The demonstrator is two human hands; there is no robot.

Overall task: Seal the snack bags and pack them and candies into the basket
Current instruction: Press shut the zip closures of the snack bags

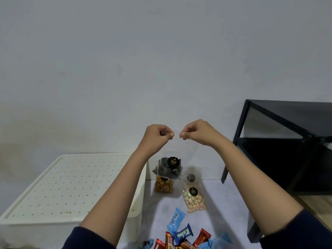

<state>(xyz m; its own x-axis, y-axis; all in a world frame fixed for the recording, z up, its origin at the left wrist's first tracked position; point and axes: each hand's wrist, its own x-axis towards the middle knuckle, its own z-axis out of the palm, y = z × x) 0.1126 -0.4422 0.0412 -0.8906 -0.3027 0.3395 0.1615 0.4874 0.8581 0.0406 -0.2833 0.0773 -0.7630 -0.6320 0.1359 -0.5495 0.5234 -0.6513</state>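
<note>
Both hands, left (158, 136) and right (195, 133), pinch the top edge of a clear bag (168, 168) of dark cookies, held up at mid-frame. Sealing looks to be the step in hand. Next, the mouth needs pressing shut along its width before the bag goes to the white basket (53, 186) at lower left.

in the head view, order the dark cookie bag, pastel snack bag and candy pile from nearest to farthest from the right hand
1. Dark cookie bag: its clear top is pinched by the right hand; it hangs below and to the left.
2. Pastel snack bag: lying lower, almost straight below the hand.
3. Candy pile: at the bottom edge.
</note>
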